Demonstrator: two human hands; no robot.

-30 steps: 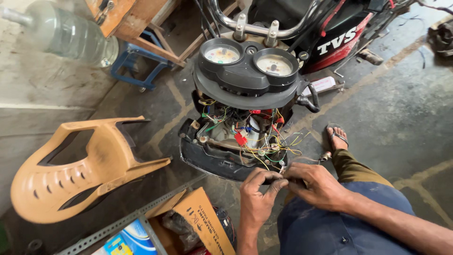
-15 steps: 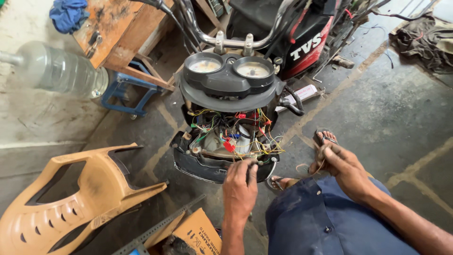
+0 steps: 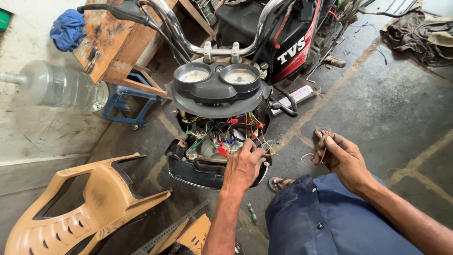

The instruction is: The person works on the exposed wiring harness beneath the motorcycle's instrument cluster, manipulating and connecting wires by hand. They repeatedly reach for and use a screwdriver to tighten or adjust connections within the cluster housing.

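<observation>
At the centre of the frame, a tangle of coloured wires (image 3: 222, 134) spills from the open headlight housing (image 3: 198, 167) of a motorbike, just below the twin-dial instrument cluster (image 3: 217, 82) and its grey cowl. The left hand (image 3: 243, 165) rests on the right side of that loom, fingers curled down among the leads; whether they pinch one wire or merely press on the bundle cannot be told from this angle. The right hand (image 3: 342, 156), held apart at centre right above the concrete floor (image 3: 391, 108), is loosely closed, thumb and fingers gripping a short length of thin wire (image 3: 309, 158) that loops down beside the knee of the blue trousers (image 3: 325, 222). The work appears to be mid-way through a wiring repair behind the headlight, with the loose piece ready for use; the next move would seem to call for singling out the right lead in the bundle and bringing the two hands together without disturbing the other connectors. Further out, an overturned tan plastic chair (image 3: 80, 208) lies at lower left, a clear water jug (image 3: 61, 87) at the left edge, and a blue rag (image 3: 68, 28) on a wooden bench (image 3: 118, 38) at upper left.
</observation>
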